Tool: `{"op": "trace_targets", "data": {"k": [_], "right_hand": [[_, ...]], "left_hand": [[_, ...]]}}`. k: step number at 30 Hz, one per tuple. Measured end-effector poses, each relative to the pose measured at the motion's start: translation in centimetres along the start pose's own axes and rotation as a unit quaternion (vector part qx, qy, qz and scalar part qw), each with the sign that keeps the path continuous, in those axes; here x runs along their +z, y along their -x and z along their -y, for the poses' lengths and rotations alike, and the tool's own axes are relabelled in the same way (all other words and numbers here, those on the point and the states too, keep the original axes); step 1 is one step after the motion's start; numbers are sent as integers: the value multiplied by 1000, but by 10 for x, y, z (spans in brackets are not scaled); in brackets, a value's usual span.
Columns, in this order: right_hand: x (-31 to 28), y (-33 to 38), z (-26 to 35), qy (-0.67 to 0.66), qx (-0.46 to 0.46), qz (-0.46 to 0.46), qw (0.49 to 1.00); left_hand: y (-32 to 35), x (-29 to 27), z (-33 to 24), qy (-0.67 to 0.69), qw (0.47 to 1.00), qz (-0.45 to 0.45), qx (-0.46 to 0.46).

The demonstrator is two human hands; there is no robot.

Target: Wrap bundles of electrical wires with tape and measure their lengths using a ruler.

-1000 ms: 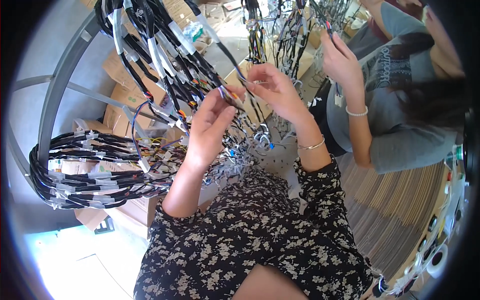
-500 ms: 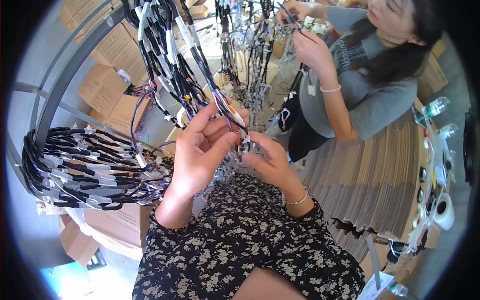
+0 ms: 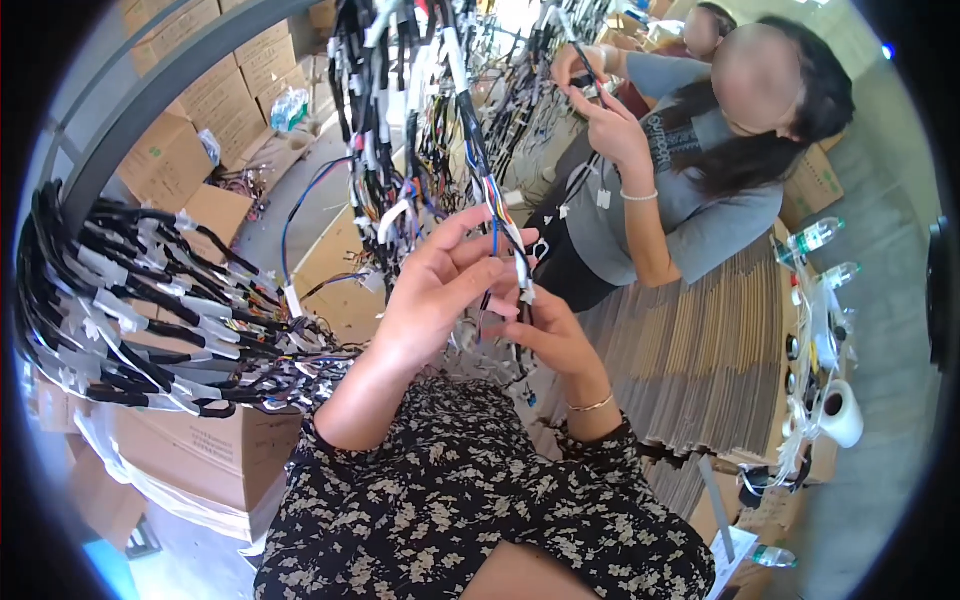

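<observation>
Right now, the slim wiring strand (image 3: 522,268), sheathed in black and white with blue, red, yellow and white wires bared along it, runs down in front of you between both sets of fingers. Its coloured wires lie against the curled fingers of your left hand (image 3: 425,300). Your left thumb is just beside the strand, but I cannot tell whether thumb and fingers clamp on it. Just below and to the right of those fingertips, your right hand (image 3: 555,338) has its thumb and forefinger drawn together on the strand's lower part.

Up and left of your left fingers hangs a thick cluster of black-sleeved cables (image 3: 370,110) patched with white tape. Farther left of them dangles a thin blue wire (image 3: 286,240) with a white rectangular connector (image 3: 293,301), and beyond it droops a row of black, white-taped harnesses (image 3: 150,335) near a sloping grey metal rack (image 3: 175,95). Down and left of your left fingers sits a large brown cardboard box (image 3: 200,440).

Up and right of your right fingers, a co-worker in a grey short-sleeved shirt (image 3: 735,205) holds a black cable (image 3: 585,62) in both hands. Right of your right fingers rises a stack of flat brown cardboard sheets (image 3: 680,350), with a white roll (image 3: 842,415) past its far edge.
</observation>
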State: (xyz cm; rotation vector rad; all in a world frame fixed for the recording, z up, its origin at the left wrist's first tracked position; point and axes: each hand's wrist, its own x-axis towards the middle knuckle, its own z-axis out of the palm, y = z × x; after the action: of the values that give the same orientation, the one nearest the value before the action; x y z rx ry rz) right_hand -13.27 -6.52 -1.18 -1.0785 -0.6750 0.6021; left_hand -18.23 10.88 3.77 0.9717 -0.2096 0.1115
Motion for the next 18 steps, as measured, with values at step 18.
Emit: {"op": "trace_targets", "data": {"k": [18], "right_hand": [[-37,61,62,23,210,157,965]], "left_hand": [[31,2,27,-273,956,-97,51]]}}
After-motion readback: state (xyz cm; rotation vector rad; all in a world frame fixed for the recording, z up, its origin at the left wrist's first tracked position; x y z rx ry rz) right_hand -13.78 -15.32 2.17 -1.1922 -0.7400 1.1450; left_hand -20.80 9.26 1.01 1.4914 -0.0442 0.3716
